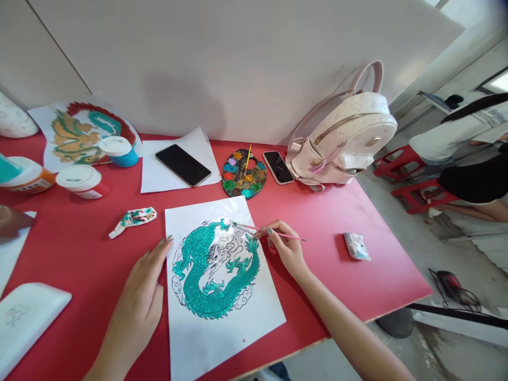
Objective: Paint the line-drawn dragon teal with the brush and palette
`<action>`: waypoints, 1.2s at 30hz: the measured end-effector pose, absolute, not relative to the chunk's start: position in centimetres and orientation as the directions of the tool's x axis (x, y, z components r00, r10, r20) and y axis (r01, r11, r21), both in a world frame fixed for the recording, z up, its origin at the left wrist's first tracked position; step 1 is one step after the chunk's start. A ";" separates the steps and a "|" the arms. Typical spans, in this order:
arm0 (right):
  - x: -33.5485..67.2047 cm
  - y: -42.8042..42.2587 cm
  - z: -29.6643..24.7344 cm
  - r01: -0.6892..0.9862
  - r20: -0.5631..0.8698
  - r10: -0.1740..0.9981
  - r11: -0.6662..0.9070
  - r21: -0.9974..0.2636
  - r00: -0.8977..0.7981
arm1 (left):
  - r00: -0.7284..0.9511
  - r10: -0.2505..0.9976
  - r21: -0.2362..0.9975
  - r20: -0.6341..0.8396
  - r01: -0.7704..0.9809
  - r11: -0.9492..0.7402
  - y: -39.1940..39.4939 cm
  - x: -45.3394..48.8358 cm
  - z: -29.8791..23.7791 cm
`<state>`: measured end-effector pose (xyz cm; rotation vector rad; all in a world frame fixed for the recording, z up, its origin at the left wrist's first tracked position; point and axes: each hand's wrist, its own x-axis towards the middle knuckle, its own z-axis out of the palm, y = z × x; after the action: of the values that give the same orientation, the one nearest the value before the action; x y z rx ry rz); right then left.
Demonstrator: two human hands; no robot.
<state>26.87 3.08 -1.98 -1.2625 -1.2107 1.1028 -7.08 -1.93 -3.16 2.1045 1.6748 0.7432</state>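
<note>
My right hand (288,251) pinches a thin pink paintbrush (245,227), its tip over the upper part of a white sheet (214,344). Printed on that sheet is a coiled dragon (196,291), its body and claws painted teal, while its head and the clouds around it are still white with black lines. Flat beside the sheet's left edge lies my left hand (138,296), fingers stretched out and fingertips touching the paper. Beyond the sheet sits a paint palette (254,182) with many colours and a yellow brush (248,159) lying across it.
A black phone (183,165) lies on white paper; a second phone (278,167) is beside a pale backpack (353,137). Paint tubs (81,181), a painted picture (79,132), a stained tissue (133,219) and a white box (32,323) are left. A small packet (356,246) lies right.
</note>
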 end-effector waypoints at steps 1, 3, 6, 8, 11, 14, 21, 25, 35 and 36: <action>26.9 3.1 -2.0 0.064 0.035 0.997 0.030 -0.998 0.072 | 0.169 0.969 0.562 0.178 0.791 -0.241 -1.9 -7.1 -3.2; 26.9 3.1 -2.1 0.057 0.033 0.997 0.029 -0.998 0.065 | 0.182 0.968 0.552 0.173 0.796 -0.248 -1.9 -7.0 -3.3; 26.8 3.1 -2.1 0.031 0.031 0.998 0.030 -0.999 0.053 | 0.184 0.968 0.547 0.173 0.799 -0.250 -1.9 -6.9 -3.2; 26.8 3.1 -2.0 0.028 0.032 0.998 0.031 -0.999 0.049 | 0.176 0.968 0.551 0.178 0.798 -0.247 -1.8 -6.8 -3.1; 26.9 3.2 -1.9 0.029 0.031 0.999 0.030 -0.999 0.044 | 0.160 0.969 0.555 0.188 0.796 -0.239 -1.8 -6.8 -3.0; 27.0 3.1 -1.9 0.025 0.029 0.999 0.029 -0.999 0.033 | 0.163 0.969 0.546 0.186 0.803 -0.240 -1.8 -6.8 -3.0; 27.2 3.1 -1.9 0.010 0.028 0.999 0.028 -1.000 0.035 | 0.175 0.968 0.536 0.180 0.808 -0.246 -1.7 -6.9 -3.2; 27.3 3.2 -2.1 0.008 0.024 0.999 0.024 -1.000 0.038 | 0.174 0.969 0.536 0.174 0.809 -0.241 -1.7 -6.9 -3.2; 27.8 3.0 -1.9 0.044 0.031 0.999 0.030 -0.999 0.022 | 0.169 0.970 0.546 0.173 0.803 -0.237 -1.6 -6.9 -3.1; 27.8 3.0 -1.9 0.050 0.033 0.999 0.032 -0.998 0.021 | 0.164 0.971 0.551 0.174 0.801 -0.234 -1.6 -6.9 -3.1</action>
<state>27.79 3.03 -1.95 -1.2315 -1.2444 1.1456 -6.90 -1.59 -3.12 2.1154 1.6936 0.7156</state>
